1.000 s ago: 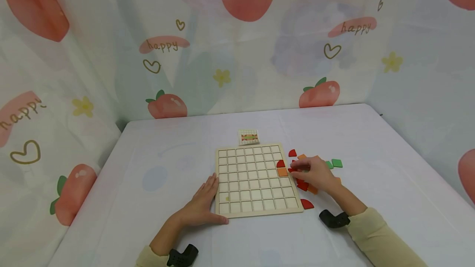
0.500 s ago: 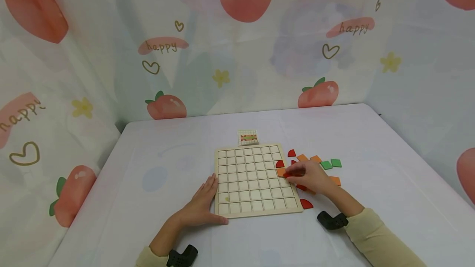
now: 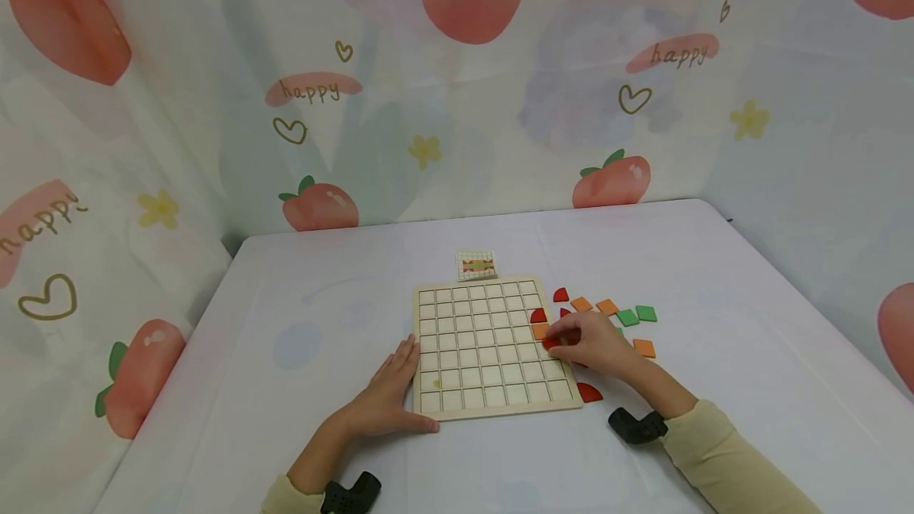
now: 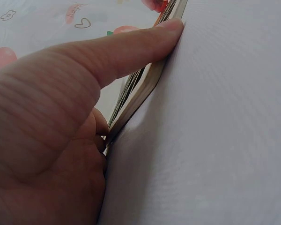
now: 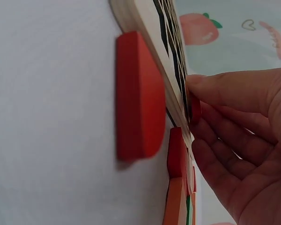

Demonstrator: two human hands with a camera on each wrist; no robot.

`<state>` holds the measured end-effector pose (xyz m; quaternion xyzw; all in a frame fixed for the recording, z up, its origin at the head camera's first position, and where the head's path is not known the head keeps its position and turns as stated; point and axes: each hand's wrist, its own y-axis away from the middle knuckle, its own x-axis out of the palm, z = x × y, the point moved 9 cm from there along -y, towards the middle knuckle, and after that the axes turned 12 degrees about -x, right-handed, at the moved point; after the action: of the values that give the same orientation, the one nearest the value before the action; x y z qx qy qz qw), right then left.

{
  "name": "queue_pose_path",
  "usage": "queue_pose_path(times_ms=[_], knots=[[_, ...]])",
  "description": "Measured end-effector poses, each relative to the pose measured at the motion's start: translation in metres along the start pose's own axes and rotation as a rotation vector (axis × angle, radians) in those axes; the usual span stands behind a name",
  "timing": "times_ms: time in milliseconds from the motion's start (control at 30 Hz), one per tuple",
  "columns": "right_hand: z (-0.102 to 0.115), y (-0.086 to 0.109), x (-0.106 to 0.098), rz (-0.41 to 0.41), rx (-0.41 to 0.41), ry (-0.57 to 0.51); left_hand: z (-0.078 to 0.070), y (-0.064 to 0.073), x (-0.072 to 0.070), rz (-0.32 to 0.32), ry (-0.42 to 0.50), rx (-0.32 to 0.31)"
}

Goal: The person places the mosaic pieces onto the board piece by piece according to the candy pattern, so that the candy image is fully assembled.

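Right hand [image 3: 593, 343] pinches a red piece [image 3: 551, 343] between thumb and fingertips, over the right-hand column of the board [image 3: 478, 355]; whether the piece touches the board cannot be told. Left hand [image 3: 389, 399] grips nothing, its fingers laid along the board's left edge and its thumb at the near left corner.

On the board, just beyond the held piece, sit an orange tile [image 3: 540, 331] and, beyond that, a red quarter-round [image 3: 538, 315]. Off the board's right side lie loose orange tiles [image 3: 607, 307], green tiles [image 3: 646, 313] and more red pieces [image 3: 560, 294], some partly hidden by the right hand. A red wedge [image 3: 589, 393] lies just beside the board's near right corner. Just beyond the board's far edge is a card [image 3: 476, 265] with a coloured grid pattern. Well beyond the board, the backdrop [image 3: 493, 117] reads "happy" in several places.
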<state>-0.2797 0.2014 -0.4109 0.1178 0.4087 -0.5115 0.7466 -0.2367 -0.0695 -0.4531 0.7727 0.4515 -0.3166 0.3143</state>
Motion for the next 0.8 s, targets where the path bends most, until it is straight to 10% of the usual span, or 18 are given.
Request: queue_pose_path(times_ms=[800], knots=[[0.0063,0.0035,-0.0013,0.062,-0.012,0.046,0.0004,0.0005,0.0004,0.012,0.014,0.001]])
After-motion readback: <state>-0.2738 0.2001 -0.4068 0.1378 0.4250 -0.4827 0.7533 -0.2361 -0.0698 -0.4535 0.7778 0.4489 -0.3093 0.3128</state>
